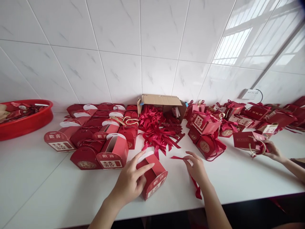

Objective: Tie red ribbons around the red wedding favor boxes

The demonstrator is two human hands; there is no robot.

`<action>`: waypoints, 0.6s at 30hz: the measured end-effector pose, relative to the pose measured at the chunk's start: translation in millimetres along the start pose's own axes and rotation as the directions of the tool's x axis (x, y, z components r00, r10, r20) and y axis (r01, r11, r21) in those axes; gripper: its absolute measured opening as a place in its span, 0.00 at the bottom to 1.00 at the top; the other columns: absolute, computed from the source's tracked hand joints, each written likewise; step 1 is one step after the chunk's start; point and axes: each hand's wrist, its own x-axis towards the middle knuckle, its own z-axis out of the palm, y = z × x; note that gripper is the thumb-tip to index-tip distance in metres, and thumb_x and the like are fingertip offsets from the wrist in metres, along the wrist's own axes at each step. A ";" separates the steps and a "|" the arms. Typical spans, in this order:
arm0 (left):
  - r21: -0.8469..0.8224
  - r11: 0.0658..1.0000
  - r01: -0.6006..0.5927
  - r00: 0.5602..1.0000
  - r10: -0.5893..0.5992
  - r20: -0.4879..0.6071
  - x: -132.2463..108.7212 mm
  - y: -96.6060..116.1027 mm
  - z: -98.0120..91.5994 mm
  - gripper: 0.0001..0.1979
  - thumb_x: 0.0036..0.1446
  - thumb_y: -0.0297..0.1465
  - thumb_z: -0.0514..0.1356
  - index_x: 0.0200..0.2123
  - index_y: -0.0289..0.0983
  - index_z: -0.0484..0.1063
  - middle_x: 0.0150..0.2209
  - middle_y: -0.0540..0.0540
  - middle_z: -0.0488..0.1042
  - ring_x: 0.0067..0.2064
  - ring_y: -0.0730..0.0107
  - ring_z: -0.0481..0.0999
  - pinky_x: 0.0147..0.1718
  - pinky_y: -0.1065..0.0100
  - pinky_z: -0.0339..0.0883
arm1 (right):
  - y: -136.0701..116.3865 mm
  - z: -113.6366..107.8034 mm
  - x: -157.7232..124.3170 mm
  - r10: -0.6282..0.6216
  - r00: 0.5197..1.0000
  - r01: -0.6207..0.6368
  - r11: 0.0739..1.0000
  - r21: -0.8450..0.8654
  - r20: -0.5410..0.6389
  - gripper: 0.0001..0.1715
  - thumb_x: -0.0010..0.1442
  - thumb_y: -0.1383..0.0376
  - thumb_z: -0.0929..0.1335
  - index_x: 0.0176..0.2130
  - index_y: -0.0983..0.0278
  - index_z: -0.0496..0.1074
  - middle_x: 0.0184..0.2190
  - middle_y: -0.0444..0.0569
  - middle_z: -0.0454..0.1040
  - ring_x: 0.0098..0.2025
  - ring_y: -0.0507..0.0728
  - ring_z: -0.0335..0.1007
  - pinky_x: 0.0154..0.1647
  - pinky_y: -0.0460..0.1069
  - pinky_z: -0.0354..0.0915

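In front of me on the table stands a red paper gift box (157, 167) with a white handle flap on top and pale lettering on its end. My left hand (131, 178) holds it from the left, two fingers reaching over the top and the others curled at its side. To the right of the box, my right hand (196, 167) pinches a dark red ribbon (179, 157). One end points left toward the box; the tail hangs below the palm. Behind the box lies a heap of loose red ribbons (159, 136).
A cardboard carton (162, 99) spills ribbons near the tiled wall. Several handled gift boxes (111, 156) stand at left, beside a red basin (43, 116). Ribbon-tied boxes (207, 146) pile up at right. Another person's hand (274, 152) holds a box with rope handles (245, 141).
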 end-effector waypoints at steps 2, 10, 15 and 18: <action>0.036 0.999 0.040 0.999 -0.039 -0.013 -3.2 2.6 3.1 0.24 0.53 0.20 0.53 0.50 0.44 0.75 0.61 0.39 0.62 0.57 0.53 0.70 0.51 0.55 0.71 | -13.2 -9.7 -4.4 -0.036 0.998 0.039 0.998 0.058 -0.057 0.14 0.61 0.59 0.62 0.34 0.61 0.75 0.42 0.54 0.77 0.45 0.63 0.72 0.48 0.59 0.65; 0.116 0.947 0.299 0.946 -0.279 -0.162 -19.7 24.3 7.2 0.17 0.60 0.30 0.54 0.50 0.39 0.75 0.52 0.36 0.68 0.52 0.53 0.75 0.43 0.58 0.76 | -76.6 -35.7 -38.2 0.082 0.990 -0.131 0.825 0.550 0.112 0.15 0.61 0.53 0.66 0.31 0.61 0.70 0.28 0.47 0.70 0.34 0.58 0.66 0.37 0.51 0.62; 0.093 0.929 0.359 0.926 -0.343 -0.156 -23.8 26.0 12.2 0.17 0.61 0.32 0.54 0.51 0.42 0.74 0.52 0.38 0.69 0.51 0.53 0.76 0.43 0.58 0.76 | -97.0 -26.7 -45.6 0.111 0.925 -0.364 0.540 0.759 0.365 0.17 0.58 0.52 0.69 0.28 0.62 0.68 0.25 0.43 0.64 0.28 0.53 0.60 0.34 0.49 0.62; 0.058 0.919 0.391 0.913 -0.379 -0.154 -26.2 25.5 16.5 0.17 0.62 0.33 0.54 0.52 0.43 0.74 0.52 0.39 0.69 0.52 0.54 0.76 0.43 0.60 0.76 | -97.9 -19.2 -50.1 0.126 0.900 -0.427 0.448 0.786 0.418 0.17 0.56 0.53 0.71 0.27 0.63 0.68 0.24 0.42 0.63 0.27 0.51 0.59 0.33 0.48 0.61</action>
